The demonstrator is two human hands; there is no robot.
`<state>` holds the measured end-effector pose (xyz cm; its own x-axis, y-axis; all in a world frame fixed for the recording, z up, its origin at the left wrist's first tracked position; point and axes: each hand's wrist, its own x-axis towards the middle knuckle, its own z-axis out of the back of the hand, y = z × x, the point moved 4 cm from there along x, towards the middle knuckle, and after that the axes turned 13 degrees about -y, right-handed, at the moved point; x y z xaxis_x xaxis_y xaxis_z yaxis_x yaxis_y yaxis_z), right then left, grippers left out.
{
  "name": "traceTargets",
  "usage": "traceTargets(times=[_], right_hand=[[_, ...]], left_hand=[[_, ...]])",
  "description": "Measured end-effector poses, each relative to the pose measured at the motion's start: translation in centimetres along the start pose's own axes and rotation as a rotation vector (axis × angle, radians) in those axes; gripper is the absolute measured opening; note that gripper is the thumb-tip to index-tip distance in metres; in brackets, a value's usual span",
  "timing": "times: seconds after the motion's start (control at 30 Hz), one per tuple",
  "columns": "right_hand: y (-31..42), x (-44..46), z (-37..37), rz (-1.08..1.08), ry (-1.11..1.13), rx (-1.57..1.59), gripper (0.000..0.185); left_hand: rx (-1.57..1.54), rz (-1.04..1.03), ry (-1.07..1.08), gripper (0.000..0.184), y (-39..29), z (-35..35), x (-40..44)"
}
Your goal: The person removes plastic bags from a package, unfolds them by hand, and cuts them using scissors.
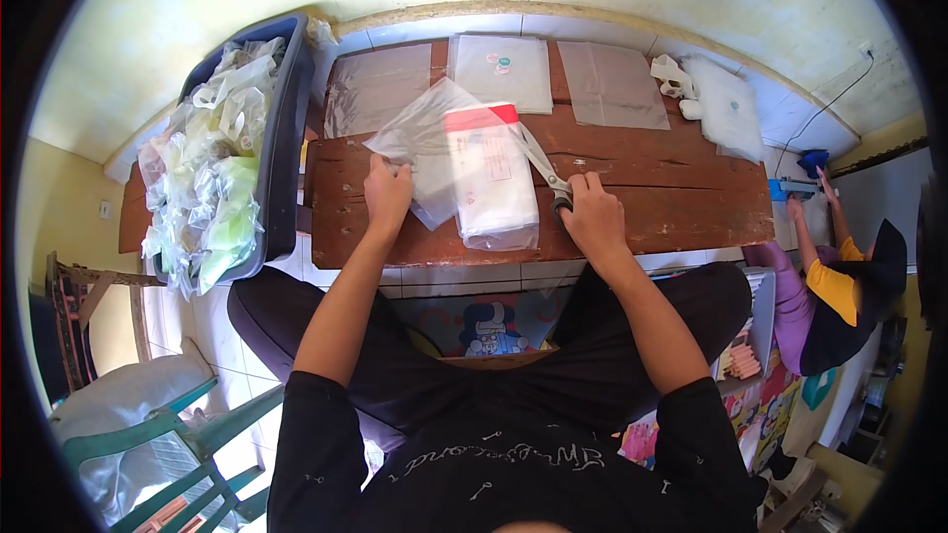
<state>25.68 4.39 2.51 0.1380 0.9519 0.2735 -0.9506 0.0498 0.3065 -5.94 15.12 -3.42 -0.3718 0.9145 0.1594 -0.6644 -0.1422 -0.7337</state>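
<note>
My left hand (388, 195) is closed on the edge of a clear plastic bag (415, 143), which spreads up and to the right over the table. Around the dark handles of a pair of scissors (538, 160) my right hand (595, 217) is wrapped, with the blades pointing up and left. Between my hands lies a plastic-wrapped white packet (496, 183) with a red band at its top. The blades lie close to the packet's upper right corner; whether they touch it I cannot tell. The held bag partly overlaps the packet's left side.
Flat clear plastic sheets (614, 84) and a stack of bags (504, 74) lie along the back of the wooden table (681, 207). A dark tub (281, 138) full of plastic bags stands left. At right, another person (839, 286) reaches toward a blue device (793, 189).
</note>
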Motion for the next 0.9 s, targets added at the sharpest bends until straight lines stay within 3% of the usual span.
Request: traceTargets(times=[0.13,0.2,0.23,0.3,0.33,0.4,0.53,0.9], right_hand=[[0.5,-0.6,0.2,0.031,-0.008,-0.045,0.033],[0.4,-0.7,-0.2,0.055,-0.029,-0.036,0.032],[0.3,-0.7,-0.1,0.055,-0.031,-0.04,0.032],[0.5,-0.8,-0.3,0.055,-0.021,-0.028,0.031],[0.5,-0.7,-0.3,0.058,-0.023,-0.027,0.031],[0.5,-0.8,-0.3,0.058,-0.026,-0.032,0.031],[0.7,-0.7,-0.1,0.049,-0.027,-0.045,0.032],[0.4,-0.6,-0.2,0.075,-0.017,-0.031,0.032]], left_hand=[[-0.023,0.102,0.069,0.05,0.2,0.1,0.6],[0.14,0.137,0.078,0.067,-2.0,2.0,0.2],[0.136,0.137,0.079,0.067,-3.1,2.7,-0.3],[0.32,-0.071,-0.155,0.084,-5.3,4.5,-1.5],[0.32,-0.071,-0.158,0.084,-5.3,3.7,-1.7],[0.275,-0.35,-0.293,0.092,-6.0,1.6,-2.8],[0.13,-0.346,-0.071,0.081,-8.7,-3.7,-4.1],[0.265,-0.323,0.046,0.081,-10.1,-9.3,-4.7]])
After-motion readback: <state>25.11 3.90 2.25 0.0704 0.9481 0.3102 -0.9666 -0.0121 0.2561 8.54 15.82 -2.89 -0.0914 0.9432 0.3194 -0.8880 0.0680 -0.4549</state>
